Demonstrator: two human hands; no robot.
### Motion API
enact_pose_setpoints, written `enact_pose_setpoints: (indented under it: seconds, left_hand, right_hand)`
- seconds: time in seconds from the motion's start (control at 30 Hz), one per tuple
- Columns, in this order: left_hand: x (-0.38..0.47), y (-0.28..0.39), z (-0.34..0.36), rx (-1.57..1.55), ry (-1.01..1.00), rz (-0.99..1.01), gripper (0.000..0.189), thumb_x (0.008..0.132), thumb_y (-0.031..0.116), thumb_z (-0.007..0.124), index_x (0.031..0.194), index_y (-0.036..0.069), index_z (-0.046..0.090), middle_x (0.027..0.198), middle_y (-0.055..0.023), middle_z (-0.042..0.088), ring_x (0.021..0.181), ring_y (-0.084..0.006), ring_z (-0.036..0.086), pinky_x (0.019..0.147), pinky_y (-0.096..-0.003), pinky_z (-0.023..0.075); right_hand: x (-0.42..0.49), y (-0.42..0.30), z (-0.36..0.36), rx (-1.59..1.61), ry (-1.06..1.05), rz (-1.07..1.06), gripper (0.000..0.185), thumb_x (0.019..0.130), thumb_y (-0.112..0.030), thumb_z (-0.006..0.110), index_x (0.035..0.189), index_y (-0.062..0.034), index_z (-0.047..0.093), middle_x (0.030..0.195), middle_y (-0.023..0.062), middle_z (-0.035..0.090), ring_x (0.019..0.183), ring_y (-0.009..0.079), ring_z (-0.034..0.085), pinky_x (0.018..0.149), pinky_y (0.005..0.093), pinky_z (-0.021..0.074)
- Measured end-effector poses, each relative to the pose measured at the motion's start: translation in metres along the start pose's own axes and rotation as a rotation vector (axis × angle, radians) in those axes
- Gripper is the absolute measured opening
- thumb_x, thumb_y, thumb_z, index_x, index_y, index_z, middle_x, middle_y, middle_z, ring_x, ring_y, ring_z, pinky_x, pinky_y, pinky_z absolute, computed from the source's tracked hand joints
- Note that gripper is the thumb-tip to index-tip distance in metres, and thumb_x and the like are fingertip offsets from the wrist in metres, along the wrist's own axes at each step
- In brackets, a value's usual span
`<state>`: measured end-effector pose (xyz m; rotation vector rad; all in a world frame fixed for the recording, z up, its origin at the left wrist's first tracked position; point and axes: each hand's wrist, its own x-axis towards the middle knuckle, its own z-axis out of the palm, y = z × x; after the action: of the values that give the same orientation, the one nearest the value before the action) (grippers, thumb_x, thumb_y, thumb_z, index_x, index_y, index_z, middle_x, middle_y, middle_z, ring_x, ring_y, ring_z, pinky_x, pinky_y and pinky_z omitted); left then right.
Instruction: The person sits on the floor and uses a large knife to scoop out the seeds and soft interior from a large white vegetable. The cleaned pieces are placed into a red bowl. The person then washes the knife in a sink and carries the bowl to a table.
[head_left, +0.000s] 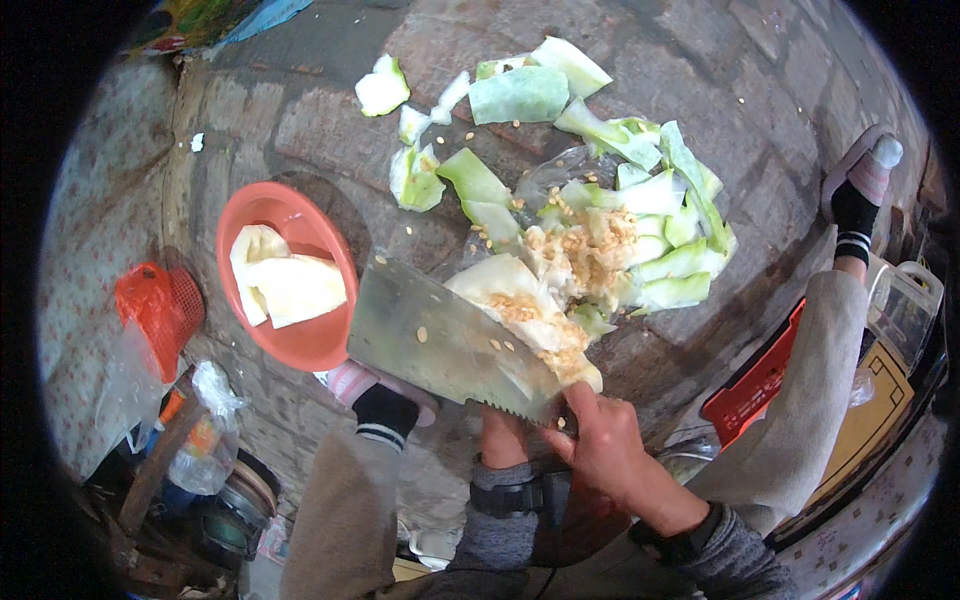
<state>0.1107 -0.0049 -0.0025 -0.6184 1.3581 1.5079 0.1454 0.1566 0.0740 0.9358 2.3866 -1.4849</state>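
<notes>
My right hand (604, 439) grips the handle end of a broad metal cleaver (442, 337), whose blade points left with pale seeds stuck to it. Beyond the blade lies a piece of pale melon or gourd (510, 289) with seedy pulp on its face, partly covered by the blade. Only the wrist and a bit of my left hand (502, 431) show under the cleaver; its fingers are hidden. Seedy pulp (589, 251) and green peelings (675, 281) are heaped past the piece. To the left, a pink plastic bowl (285, 349) holds peeled white pieces (300, 289).
More peelings (519, 94) and loose seeds lie scattered on the brick floor (322, 127). A red plastic basket (184, 300) and plastic bags (206, 450) stand at the left. My feet are either side; a red crate (757, 375) and a clear container (900, 307) are at the right.
</notes>
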Motion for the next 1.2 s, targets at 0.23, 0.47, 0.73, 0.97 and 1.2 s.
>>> enact_pose_setpoints:
  seconds: [0.23,0.47,0.73,0.97,1.2]
  left_hand:
    - [0.068,0.034,0.035,-0.052,0.193,0.405,0.070,0.090,0.055,0.050,0.140,0.009,0.033,0.132,-0.0132,0.045,0.119,-0.0285,0.048,0.101,-0.0423,0.0418]
    - [0.067,0.079,0.054,-0.393,-0.065,0.341,0.085,0.068,0.044,0.066,0.140,0.012,0.035,0.122,-0.0133,0.049,0.110,-0.0285,0.053,0.094,-0.0440,0.0468]
    - [0.064,0.090,0.058,-0.484,-0.096,0.205,0.085,0.069,0.048,0.064,0.141,0.013,0.036,0.123,-0.0131,0.051,0.113,-0.0305,0.053,0.095,-0.0453,0.0461]
    - [0.058,0.091,0.067,-0.483,-0.170,0.144,0.084,0.070,0.049,0.064,0.140,0.012,0.037,0.124,-0.0121,0.050,0.112,-0.0288,0.053,0.095,-0.0431,0.0460]
    - [0.054,0.099,0.066,-0.471,-0.192,0.112,0.081,0.070,0.047,0.065,0.138,0.012,0.038,0.121,-0.0098,0.049,0.109,-0.0269,0.053,0.093,-0.0413,0.0466]
  right_hand:
    - [0.011,0.006,-0.003,0.037,-0.001,0.027,0.032,0.081,-0.027,0.073,0.086,-0.0032,0.052,0.064,0.0153,0.062,0.054,0.0323,0.062,0.050,0.0407,0.0499]
    - [0.015,-0.003,-0.058,0.798,-0.116,0.601,0.030,0.095,-0.025,0.058,0.080,-0.0002,0.058,0.054,0.0018,0.054,0.047,0.0083,0.051,0.042,0.0255,0.0371]
    - [0.020,0.003,-0.074,1.138,-0.026,0.793,0.051,0.100,-0.043,0.044,0.081,0.0030,0.053,0.052,0.0056,0.046,0.038,0.0135,0.043,0.036,0.0279,0.0344]
    - [0.018,0.000,-0.062,0.922,-0.099,0.755,0.044,0.099,-0.037,0.048,0.081,0.0019,0.053,0.054,0.0027,0.048,0.041,0.0104,0.044,0.039,0.0251,0.0340]
    - [0.020,0.001,-0.072,0.828,-0.108,0.655,0.039,0.099,-0.033,0.049,0.080,0.0008,0.054,0.053,0.0017,0.049,0.042,0.0080,0.043,0.039,0.0239,0.0319]
